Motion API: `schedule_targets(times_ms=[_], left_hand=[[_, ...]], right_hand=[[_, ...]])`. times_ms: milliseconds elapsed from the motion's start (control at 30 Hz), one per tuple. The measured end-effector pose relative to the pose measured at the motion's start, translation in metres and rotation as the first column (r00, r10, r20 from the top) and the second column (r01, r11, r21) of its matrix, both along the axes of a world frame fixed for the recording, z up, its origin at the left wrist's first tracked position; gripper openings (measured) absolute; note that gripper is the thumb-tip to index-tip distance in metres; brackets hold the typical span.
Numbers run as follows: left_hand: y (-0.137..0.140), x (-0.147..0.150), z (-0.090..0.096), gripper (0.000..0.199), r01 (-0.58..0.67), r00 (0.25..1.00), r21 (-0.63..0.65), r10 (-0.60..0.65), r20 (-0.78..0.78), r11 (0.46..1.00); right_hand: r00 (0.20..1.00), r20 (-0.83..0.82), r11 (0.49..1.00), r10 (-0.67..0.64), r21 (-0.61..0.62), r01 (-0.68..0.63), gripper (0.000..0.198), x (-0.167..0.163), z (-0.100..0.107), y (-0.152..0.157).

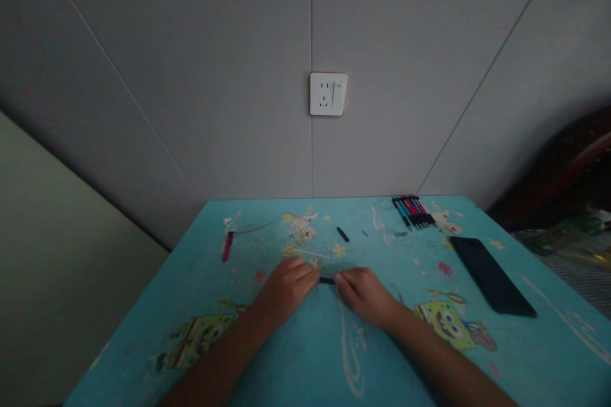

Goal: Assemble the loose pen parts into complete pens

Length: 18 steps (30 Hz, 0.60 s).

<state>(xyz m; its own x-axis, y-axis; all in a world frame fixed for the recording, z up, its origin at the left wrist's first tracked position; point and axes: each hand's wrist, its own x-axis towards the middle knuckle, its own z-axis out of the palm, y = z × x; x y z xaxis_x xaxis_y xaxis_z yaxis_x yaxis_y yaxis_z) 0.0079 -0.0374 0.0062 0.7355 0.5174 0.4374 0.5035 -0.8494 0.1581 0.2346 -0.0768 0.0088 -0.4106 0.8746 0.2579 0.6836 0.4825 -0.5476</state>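
Note:
Between my two hands, low over the near middle of the table, runs a short black pen part (327, 280). My left hand (292, 281) has its fingers closed around the left end. On the other end, the thumb and fingers of my right hand (363, 292) are pinched. Both ends are hidden in the fingers. Just beyond my left hand lies a thin white pen refill (312, 254). Farther back rests a loose black pen piece (342, 234), with a tiny dark piece (365, 233), perhaps a spring, to its right.
Several pens (413, 212) lie side by side at the back right, near small dark coils (400, 234). A dark flat slab (491, 275) is on the right. At left sits a red and black pen part (228, 247). The cartoon-printed table (305, 369) meets a wall with a socket (328, 94).

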Motion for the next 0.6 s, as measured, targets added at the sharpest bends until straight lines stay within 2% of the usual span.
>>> schedule_targets(times_ms=[67,133,200,300,400,467,500,533,600], left_hand=[[0.001,-0.001,-0.001,0.019,-0.015,1.0,0.005,0.015,-0.007,1.0],[0.002,-0.003,-0.004,0.018,-0.037,0.999,-0.003,0.037,-0.008,0.999],[0.002,-0.004,-0.008,0.019,-0.053,0.999,-0.011,0.053,-0.012,0.999],[0.003,-0.006,-0.015,0.02,-0.034,0.999,-0.009,0.034,0.001,0.999],[0.002,-0.006,-0.019,0.024,0.02,1.0,0.056,-0.022,0.022,0.998],[0.0,-0.006,-0.019,0.026,0.044,0.999,0.131,-0.047,0.021,0.99],[-0.001,-0.006,-0.018,0.027,0.051,0.998,0.171,-0.055,0.019,0.984],[-0.003,-0.005,-0.017,0.028,0.054,0.998,0.206,-0.058,0.014,0.977],[-0.004,-0.003,-0.015,0.026,0.038,0.999,0.24,-0.04,0.002,0.97]], right_hand=[[0.999,-0.046,0.999,0.018,-0.032,-0.019,0.042,0.001,-0.001,0.001],[0.997,-0.076,0.999,0.034,-0.023,-0.036,0.03,0.003,0.0,0.003],[0.995,-0.074,0.998,0.063,-0.003,-0.063,0.029,0.004,0.003,0.004],[0.997,0.01,0.995,0.078,0.059,-0.078,0.029,0.005,0.005,0.004],[0.991,0.109,0.991,0.073,0.106,-0.085,0.041,0.005,0.004,0.002],[0.996,0.054,0.997,0.074,0.033,-0.075,0.049,0.006,0.002,0.0],[0.997,-0.015,0.996,0.071,-0.054,-0.072,0.053,0.006,0.001,-0.001],[0.994,-0.095,0.983,0.062,-0.165,-0.077,0.057,0.005,-0.001,-0.002],[0.973,-0.228,0.922,0.032,-0.368,-0.116,0.063,0.004,-0.002,-0.003]])
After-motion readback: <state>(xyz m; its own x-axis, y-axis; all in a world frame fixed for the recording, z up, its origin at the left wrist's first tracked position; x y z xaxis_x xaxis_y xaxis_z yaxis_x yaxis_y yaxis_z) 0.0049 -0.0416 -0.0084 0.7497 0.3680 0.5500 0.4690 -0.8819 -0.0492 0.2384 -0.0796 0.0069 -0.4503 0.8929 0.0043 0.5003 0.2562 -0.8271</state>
